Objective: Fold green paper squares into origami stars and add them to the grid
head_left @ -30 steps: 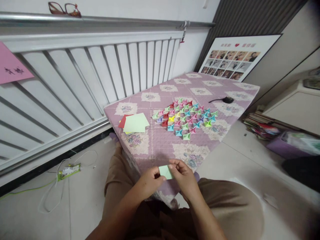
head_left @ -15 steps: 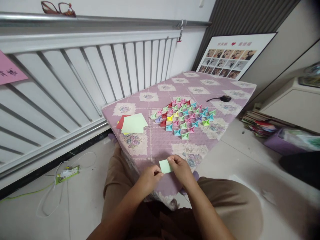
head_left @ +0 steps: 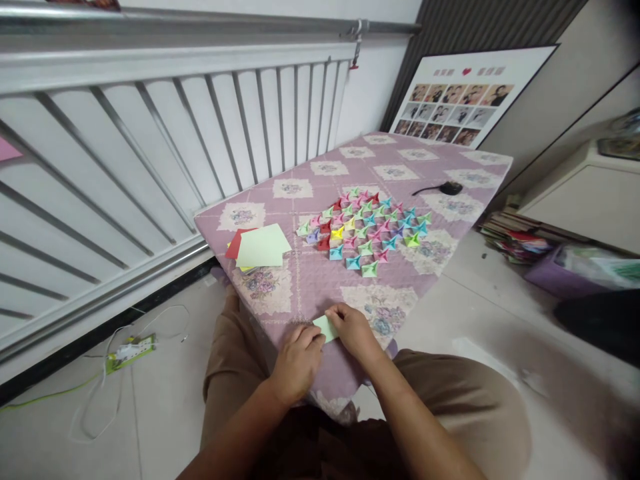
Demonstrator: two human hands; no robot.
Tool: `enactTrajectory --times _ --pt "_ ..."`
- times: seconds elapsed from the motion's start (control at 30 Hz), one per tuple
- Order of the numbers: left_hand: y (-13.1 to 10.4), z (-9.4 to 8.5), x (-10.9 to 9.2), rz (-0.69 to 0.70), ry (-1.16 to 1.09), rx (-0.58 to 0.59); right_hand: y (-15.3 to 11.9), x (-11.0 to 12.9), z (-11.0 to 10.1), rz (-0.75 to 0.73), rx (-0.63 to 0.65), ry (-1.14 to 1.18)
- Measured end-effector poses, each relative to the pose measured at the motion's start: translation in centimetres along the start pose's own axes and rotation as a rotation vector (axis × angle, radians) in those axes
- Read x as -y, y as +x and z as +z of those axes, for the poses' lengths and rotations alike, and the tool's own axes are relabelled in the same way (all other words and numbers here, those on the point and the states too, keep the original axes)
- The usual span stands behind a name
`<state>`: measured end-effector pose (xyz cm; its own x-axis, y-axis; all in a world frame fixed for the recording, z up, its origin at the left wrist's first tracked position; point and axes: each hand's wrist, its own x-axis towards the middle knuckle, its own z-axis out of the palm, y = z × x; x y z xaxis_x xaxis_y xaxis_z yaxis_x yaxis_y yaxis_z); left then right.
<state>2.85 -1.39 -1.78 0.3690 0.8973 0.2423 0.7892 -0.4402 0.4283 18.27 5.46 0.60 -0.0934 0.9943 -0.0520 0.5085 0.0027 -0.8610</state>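
Note:
A small piece of pale green paper (head_left: pixel 326 329) lies at the near corner of the table, between my two hands. My left hand (head_left: pixel 299 360) has its fingers bunched over the paper's left edge; its thumb is hidden. From the other side, my right hand (head_left: pixel 351 330) pinches the paper's upper right edge between thumb and fingers. Beyond them, several small folded paper pieces (head_left: pixel 367 248) in green, pink, blue, red and yellow stand in slanting rows. To the left sits a stack of loose paper sheets (head_left: pixel 264 245), pale green on top with red and yellow showing beneath.
The table bears a purple floral cloth (head_left: pixel 315 287). A black object with a thin tail (head_left: pixel 451 188) lies at its right side. A white radiator (head_left: pixel 200 140) runs along the left, and a photo board (head_left: pixel 460 93) leans behind. A power strip (head_left: pixel 131 351) is on the floor.
My left hand has shifted from pinching the paper's lower left corner to laying its fingers over the left edge. The paper now sits lower against the cloth. The view has tilted slightly down.

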Motion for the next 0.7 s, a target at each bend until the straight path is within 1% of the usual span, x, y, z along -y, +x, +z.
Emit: enactTrajectory --times 0.1,0.23,0.37,0.53,0.7 --pt "-0.1 0.4 0.1 0.019 0.007 0.015 0.1 0.0 0.1 -0.047 -0.001 -0.142" --pt "-0.1 0.4 0.1 0.037 0.009 0.022 -0.1 -0.2 0.1 -0.157 -0.053 -0.388" --pt "-0.2 0.6 0.1 0.106 0.005 0.025 -0.3 -0.9 0.3 -0.249 -0.096 -0.573" --pt "-0.3 0.7 0.5 0.209 0.002 0.035 -0.3 -1.7 0.5 -0.278 -0.133 -0.686" --pt "-0.2 0.2 0.6 0.236 0.007 0.019 -0.2 -2.0 0.6 -0.288 -0.13 -0.726"
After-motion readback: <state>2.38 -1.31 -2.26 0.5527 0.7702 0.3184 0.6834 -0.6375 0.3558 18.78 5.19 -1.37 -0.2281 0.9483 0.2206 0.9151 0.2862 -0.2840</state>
